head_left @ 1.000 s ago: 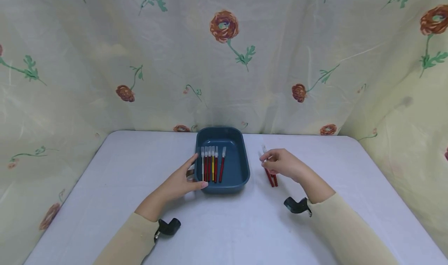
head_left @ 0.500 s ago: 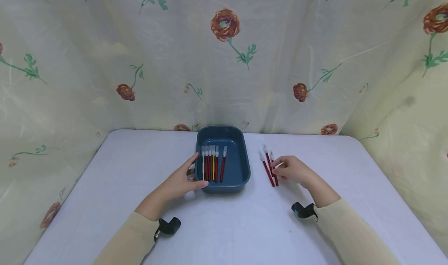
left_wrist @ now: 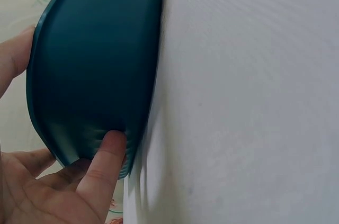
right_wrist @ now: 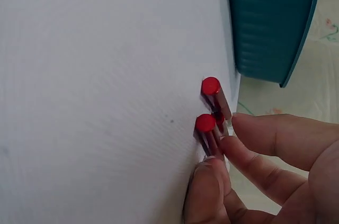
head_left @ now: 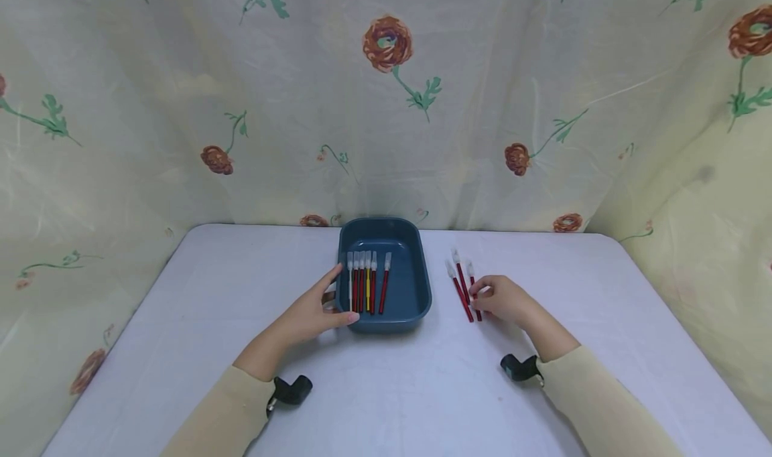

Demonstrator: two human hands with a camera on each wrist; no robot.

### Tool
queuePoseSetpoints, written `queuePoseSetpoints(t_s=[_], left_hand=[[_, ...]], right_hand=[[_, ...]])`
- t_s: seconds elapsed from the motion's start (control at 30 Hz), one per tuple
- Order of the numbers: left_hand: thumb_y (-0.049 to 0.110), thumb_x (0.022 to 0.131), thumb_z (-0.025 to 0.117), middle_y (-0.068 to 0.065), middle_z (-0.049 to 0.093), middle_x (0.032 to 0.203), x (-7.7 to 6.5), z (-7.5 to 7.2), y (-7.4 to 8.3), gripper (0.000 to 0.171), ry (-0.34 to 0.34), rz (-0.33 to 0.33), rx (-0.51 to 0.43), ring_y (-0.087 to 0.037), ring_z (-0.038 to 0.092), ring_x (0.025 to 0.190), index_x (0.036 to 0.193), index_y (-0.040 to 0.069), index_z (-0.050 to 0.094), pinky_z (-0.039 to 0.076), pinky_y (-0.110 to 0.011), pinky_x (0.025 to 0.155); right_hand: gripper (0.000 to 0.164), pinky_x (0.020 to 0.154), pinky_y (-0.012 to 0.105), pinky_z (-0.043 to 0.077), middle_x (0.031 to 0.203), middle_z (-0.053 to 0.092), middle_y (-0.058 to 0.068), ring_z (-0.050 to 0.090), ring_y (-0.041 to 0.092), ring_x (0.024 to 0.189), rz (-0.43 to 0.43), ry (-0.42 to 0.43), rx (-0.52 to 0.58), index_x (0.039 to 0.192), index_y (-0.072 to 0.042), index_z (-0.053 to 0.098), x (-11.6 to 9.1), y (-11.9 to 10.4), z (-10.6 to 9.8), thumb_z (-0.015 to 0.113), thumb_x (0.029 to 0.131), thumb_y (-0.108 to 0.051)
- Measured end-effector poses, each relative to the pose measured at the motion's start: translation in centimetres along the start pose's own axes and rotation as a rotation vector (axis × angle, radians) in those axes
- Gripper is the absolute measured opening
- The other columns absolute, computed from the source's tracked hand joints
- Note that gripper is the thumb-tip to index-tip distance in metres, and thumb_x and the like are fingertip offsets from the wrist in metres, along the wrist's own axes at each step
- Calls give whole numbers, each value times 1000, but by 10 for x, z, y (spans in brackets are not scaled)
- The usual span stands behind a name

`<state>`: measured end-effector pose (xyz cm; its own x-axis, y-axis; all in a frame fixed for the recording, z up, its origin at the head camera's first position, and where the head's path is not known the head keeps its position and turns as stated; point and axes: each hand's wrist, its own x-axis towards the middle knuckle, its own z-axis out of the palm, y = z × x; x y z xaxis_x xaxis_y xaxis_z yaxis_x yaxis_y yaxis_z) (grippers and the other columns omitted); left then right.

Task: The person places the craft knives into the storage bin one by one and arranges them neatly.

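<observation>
Behind the worktop (head_left: 398, 393), a pale floral curtain (head_left: 289, 95) fills the background. Worktop covered in white. Person's cream sleeves (head_left: 220, 417) reach in from the near edge. Blue tray (head_left: 405, 288) sits toward the back, near the middle. Left hand (head_left: 310, 318) holds the tray's left wall, fingers spread along the rim. Right hand (head_left: 503, 299), right of the tray, pinches the rightmost red pen (right_wrist: 205, 123), which lies on the worktop. Black wrist device (head_left: 293, 390) on each arm. Inside the tray: row of capped pens (head_left: 361, 286), one yellow, with a single red pen (head_left: 383, 293) just apart. Two loose red pens (head_left: 461, 297) lie beside the pinched one.
</observation>
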<state>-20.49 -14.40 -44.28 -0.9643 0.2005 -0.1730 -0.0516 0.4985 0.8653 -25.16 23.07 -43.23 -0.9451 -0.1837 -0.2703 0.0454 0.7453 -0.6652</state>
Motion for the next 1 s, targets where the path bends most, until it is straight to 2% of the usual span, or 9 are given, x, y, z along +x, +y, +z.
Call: queuePoseSetpoints(t_s=[0.2, 0.5, 0.77, 1.0], left_hand=[[41, 79, 86, -13, 32, 161, 0, 0, 0, 108, 0, 4, 3, -36, 42, 141, 161, 31, 17, 45, -52, 104], [38, 80, 85, -13, 30, 161, 0, -1, 0, 107, -10, 21, -7, -38, 41, 141, 162, 28, 16, 45, -52, 105], [41, 79, 86, -13, 31, 161, -1, -1, 0, 108, -6, 16, -1, -37, 41, 141, 162, 29, 17, 45, -53, 104], [42, 79, 85, -13, 31, 161, -1, -1, 0, 108, -4, 12, -1, -37, 41, 141, 162, 29, 17, 45, -53, 104]], right_hand=[[23, 65, 31, 46, 89, 60, 8, 56, 20, 76, 16, 29, -75, 109, -4, 66, 0, 1, 1, 73, 88, -10], [25, 64, 32, 44, 82, 64, 5, 58, 20, 72, 30, 74, -142, 108, -7, 67, -2, 0, 1, 75, 84, -9], [27, 62, 31, 45, 77, 66, 5, 59, 18, 68, 42, 54, -86, 110, -5, 67, -2, 3, -1, 75, 85, -9], [33, 62, 30, 48, 80, 66, 7, 60, 17, 69, 7, 41, 33, 119, 0, 65, -4, 3, -8, 71, 87, -8]])
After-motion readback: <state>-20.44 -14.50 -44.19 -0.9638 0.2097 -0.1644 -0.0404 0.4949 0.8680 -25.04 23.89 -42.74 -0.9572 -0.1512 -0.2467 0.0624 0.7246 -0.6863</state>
